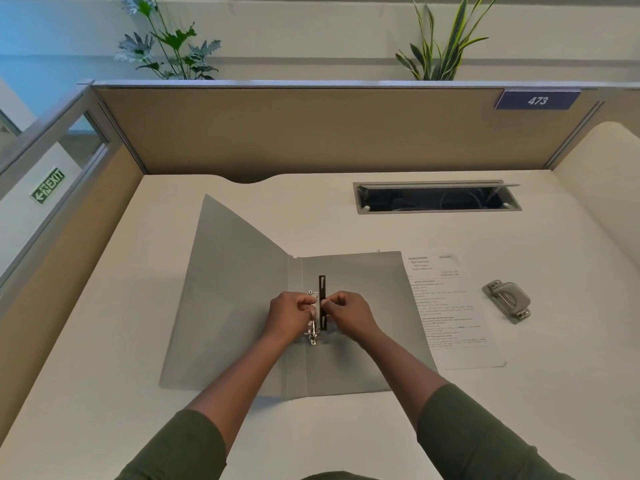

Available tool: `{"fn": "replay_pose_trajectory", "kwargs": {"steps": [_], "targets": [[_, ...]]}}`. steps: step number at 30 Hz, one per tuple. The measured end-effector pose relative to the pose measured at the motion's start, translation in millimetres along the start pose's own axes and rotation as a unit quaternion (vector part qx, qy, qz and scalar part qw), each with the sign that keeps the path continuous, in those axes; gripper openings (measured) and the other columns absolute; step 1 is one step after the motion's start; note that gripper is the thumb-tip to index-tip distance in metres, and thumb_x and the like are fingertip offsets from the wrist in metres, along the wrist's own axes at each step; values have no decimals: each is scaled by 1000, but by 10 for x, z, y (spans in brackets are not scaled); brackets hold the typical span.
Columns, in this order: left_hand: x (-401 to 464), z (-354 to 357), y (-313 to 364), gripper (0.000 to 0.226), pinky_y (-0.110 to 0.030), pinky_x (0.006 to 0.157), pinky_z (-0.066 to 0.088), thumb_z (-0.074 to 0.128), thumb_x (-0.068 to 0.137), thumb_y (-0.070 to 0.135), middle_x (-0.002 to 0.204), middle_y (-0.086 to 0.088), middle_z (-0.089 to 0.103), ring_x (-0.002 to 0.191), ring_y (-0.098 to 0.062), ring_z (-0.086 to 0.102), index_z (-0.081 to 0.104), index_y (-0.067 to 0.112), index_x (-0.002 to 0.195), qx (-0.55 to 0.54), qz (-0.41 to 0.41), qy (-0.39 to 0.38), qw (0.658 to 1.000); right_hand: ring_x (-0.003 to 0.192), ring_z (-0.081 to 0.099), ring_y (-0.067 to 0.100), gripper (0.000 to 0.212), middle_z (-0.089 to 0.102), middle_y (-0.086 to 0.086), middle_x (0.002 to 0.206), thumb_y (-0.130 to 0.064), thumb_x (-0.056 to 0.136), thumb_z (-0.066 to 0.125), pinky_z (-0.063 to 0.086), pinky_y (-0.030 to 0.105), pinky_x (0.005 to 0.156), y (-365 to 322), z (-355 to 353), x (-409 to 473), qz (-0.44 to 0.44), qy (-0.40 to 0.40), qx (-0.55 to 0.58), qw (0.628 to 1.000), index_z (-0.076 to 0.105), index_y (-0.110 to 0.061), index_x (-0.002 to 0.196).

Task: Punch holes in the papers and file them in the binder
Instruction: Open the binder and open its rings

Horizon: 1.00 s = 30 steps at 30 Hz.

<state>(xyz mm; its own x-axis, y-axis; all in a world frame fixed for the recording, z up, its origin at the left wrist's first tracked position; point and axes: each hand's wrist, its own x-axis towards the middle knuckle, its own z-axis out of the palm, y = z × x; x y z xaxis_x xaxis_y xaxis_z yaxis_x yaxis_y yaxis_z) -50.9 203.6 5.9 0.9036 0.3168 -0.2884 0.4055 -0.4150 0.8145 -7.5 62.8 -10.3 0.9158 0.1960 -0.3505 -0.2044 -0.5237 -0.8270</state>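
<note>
A grey binder (363,289) lies open in the middle of the white desk, its left cover raised at a slant. Along the spine sit a silver ring mechanism (313,336) and a black compressor bar (322,284). My left hand (291,315) is closed around the rings from the left. My right hand (349,311) pinches the black bar from the right. Printed papers (453,313) lie flat just right of the binder, partly under its edge. A grey hole punch (507,300) rests on the desk to the right of the papers.
The white desk (104,393) is boxed in by beige partition walls at the back and left. An open cable tray slot (436,197) sits at the back right. Plants stand behind the partition, and a number plate 473 (537,100) hangs at its top right.
</note>
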Motion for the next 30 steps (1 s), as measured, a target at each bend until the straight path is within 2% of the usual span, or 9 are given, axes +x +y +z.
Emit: {"fn": "replay_pose_trajectory", "kwargs": {"steps": [3, 7, 11, 13, 16, 19, 21, 23, 30], "targets": [[-45, -37, 26, 23, -14, 78, 46, 68, 79, 1, 92, -5, 75, 81, -9, 65, 76, 10, 100, 50, 21, 16, 998, 85, 65, 26, 20, 71, 5, 84, -27, 87, 54, 46, 30, 71, -42, -169, 121, -23, 65, -179, 981, 70, -14, 86], [-63, -102, -27, 24, -2, 66, 37, 62, 81, 0, 92, 2, 73, 80, -5, 61, 76, 12, 95, 73, 19, 22, 997, 92, 62, 28, 23, 68, 3, 95, -22, 91, 43, 38, 37, 79, -50, -347, 322, -61, 92, -397, 911, 65, -17, 97], [-87, -113, -77, 21, -17, 75, 41, 59, 81, 3, 79, 6, 62, 77, -9, 57, 75, 16, 86, 103, 44, -5, 994, 93, 58, 27, 23, 65, 2, 96, -11, 90, 46, 35, 37, 77, 51, -392, 424, -81, 109, -488, 862, 66, -18, 96], [-108, -77, -112, 15, -24, 72, 41, 57, 80, 4, 77, 0, 62, 76, -16, 58, 71, 8, 79, 128, 55, -27, 990, 90, 57, 26, 22, 65, 1, 93, -10, 88, 48, 32, 37, 76, 129, -352, 414, -80, 105, -496, 858, 67, -19, 93], [-109, -17, -110, 19, -27, 74, 46, 55, 85, 7, 95, -8, 72, 92, -26, 67, 73, 5, 92, 165, 73, -43, 983, 95, 57, 27, 17, 65, 1, 96, -22, 92, 50, 33, 37, 78, 192, -316, 402, -83, 96, -475, 871, 67, -19, 96], [-111, 37, -54, 26, -16, 80, 45, 54, 90, 8, 116, -6, 68, 103, -22, 67, 69, 8, 111, 177, 91, -43, 979, 100, 57, 26, 23, 66, 0, 102, -34, 93, 50, 34, 37, 82, 193, -334, 380, -87, 97, -465, 876, 67, -21, 101], [-88, 106, -36, 29, -24, 93, 46, 52, 91, 12, 124, -5, 65, 114, -21, 61, 67, 12, 116, 207, 123, -45, 970, 102, 57, 26, 26, 67, -1, 105, -37, 92, 49, 35, 37, 84, 214, -410, 351, -85, 110, -442, 886, 67, -23, 106], [-79, 188, 7, 30, -31, 98, 45, 52, 90, 14, 124, -3, 63, 119, -21, 56, 66, 14, 116, 230, 147, -45, 961, 106, 58, 26, 28, 68, 0, 110, -35, 93, 48, 36, 38, 88, 269, -535, 318, -75, 131, -406, 902, 65, -23, 112], [-121, 754, 252, 32, -32, 98, 44, 50, 92, 17, 127, -2, 61, 118, -21, 53, 62, 14, 122, 266, 225, -85, 934, 117, 51, 30, 37, 58, 6, 126, -28, 91, 50, 38, 41, 93, 669, -1311, 25, 45, 182, -354, 916, 54, -20, 128]]}}
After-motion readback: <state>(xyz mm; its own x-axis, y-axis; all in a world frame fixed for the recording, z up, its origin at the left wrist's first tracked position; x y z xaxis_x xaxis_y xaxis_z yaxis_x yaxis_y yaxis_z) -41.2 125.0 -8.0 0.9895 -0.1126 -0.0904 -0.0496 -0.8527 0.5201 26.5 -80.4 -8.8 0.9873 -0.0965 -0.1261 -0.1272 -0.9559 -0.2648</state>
